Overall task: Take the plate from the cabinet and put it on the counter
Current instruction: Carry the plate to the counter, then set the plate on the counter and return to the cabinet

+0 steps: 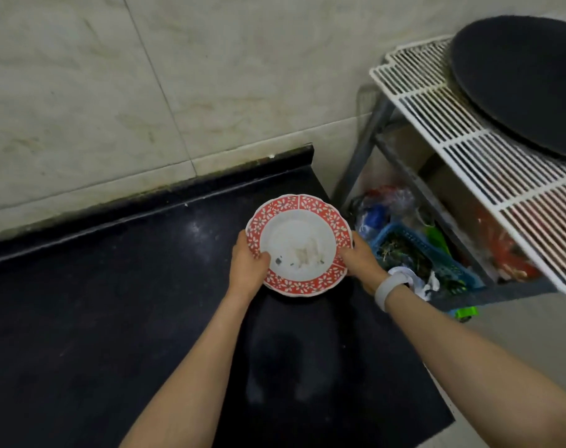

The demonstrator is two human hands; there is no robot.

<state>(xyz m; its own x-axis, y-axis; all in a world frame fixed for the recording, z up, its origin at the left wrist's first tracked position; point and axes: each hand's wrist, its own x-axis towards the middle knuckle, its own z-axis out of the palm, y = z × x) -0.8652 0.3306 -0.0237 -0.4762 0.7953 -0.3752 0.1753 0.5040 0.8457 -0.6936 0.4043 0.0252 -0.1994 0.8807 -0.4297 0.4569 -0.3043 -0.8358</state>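
You've got the plate (298, 244) pinched level between your left hand (246, 266) and right hand (362, 260), both closed on opposite rims, with the counter (113, 302) straight below, near its far right corner.

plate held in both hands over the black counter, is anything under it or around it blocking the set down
Nothing visible does. The plate is gripped by the left hand and the right hand above bare black counter near its right end. The wire rack stands off to the right, apart.
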